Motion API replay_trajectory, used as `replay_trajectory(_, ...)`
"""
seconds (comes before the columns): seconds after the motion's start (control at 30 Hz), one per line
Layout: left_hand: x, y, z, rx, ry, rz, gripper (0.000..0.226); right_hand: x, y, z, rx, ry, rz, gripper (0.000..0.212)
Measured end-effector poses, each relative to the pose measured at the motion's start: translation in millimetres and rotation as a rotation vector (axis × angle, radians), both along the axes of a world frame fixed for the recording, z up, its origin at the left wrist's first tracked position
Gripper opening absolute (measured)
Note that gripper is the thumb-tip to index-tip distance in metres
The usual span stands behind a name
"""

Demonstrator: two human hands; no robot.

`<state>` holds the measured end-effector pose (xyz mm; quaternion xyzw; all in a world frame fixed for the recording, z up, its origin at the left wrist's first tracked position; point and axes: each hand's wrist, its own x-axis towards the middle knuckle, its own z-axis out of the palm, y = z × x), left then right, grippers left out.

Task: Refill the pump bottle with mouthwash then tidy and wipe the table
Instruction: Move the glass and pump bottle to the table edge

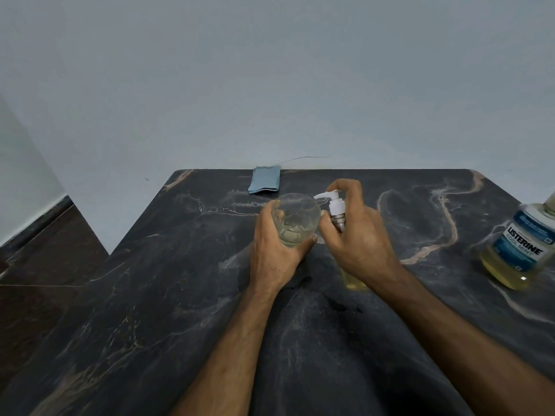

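Note:
My left hand [274, 250] grips a clear glass [295, 217] with a little pale liquid in its bottom, held just above the dark marble table [150, 295]. To its right my right hand [357, 235] wraps around the pump bottle [353, 280], whose yellow liquid shows below my palm. The bottle's white pump head [333, 202] points its nozzle left over the glass rim, and my index finger curls over the top of the pump. A large mouthwash bottle [516, 253] with a blue label and yellow liquid stands at the right edge.
A folded light blue cloth [265, 179] lies at the table's far edge by the wall. A thin wire [303, 159] runs along the wall behind it. Dark floor shows left of the table. A small wet smear [336, 304] marks the table in front of me.

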<state>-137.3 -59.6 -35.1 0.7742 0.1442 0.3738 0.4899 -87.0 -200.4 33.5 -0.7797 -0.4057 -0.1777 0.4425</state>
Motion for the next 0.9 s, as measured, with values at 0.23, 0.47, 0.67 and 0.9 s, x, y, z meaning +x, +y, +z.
replay_trajectory(0.23,0.8,2.8,-3.9,0.002,0.042,0.025,0.1,4.1,-6.7,-5.1,0.083,0.074,0.023,0.068)
replay_trajectory(0.47,0.9,11.1,-3.4,-0.047,0.063,0.116,0.097,25.1,-24.3,-15.2,0.127,0.214,-0.012,0.065)
replay_trajectory(0.67,0.5,18.0,-1.7,-0.073,0.085,0.159,0.097,39.8,-34.8,-26.1,0.145,0.277,-0.037,0.052)
replay_trajectory(0.9,1.1,14.6,-5.1,-0.039,0.121,0.124,0.094,41.9,-32.2,-37.5,0.175,0.273,-0.018,0.039)
